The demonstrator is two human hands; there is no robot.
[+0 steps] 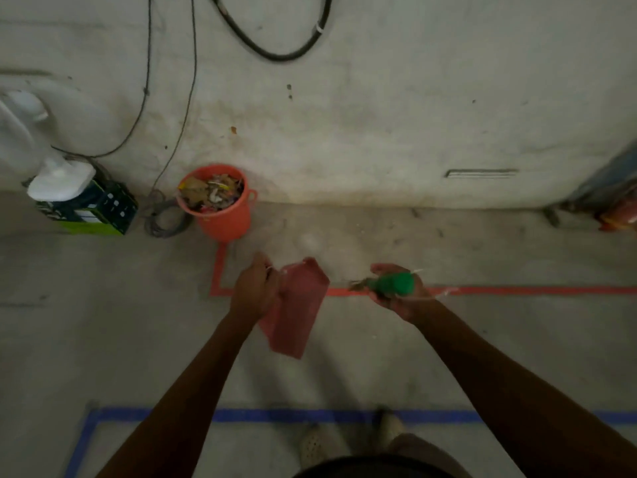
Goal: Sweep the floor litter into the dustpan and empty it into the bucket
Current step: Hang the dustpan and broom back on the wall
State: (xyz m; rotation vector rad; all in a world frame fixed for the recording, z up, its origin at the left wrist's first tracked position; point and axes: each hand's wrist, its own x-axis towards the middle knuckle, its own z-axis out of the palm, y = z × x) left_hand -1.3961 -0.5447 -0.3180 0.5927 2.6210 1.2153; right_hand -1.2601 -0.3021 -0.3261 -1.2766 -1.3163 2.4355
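Left hand (255, 291) is back-up to the camera and grips the red dustpan (299, 315) at its upper left edge. The fingers are curled over that edge and mostly hidden behind the hand, so I can't tell exactly how they're spaced. The dustpan hangs tilted, with its long body running down and right from the hand, off the floor (138, 322) and motion-blurred. Right hand (401, 296) is palm-up, with the brush (396, 283) lying across the palm. Its green handle sits between the thumb side and the fingers (383, 269), which curl up round its far side. The brush's brownish end pokes out left of the hand towards the dustpan but doesn't touch it. A few pale strands trail off the handle to the right. The two hands are apart, with a gap of floor between dustpan and brush. The orange bucket (224, 224) stands by the foot of the wall (379, 115), up and left of the left hand and well clear of the dustpan. It's full to the rim with litter (212, 193), mostly paper and cardboard scraps. An orange tape line (517, 290) runs along the floor under both hands and turns up towards the bucket. A blue tape line (275, 415) runs nearer the person, just ahead of the shoes (317, 443). A dark box (93, 212) with something white on top sits left of the bucket. There's a coil of wire between box and bucket, and cables (275, 56) hang on the wall above.
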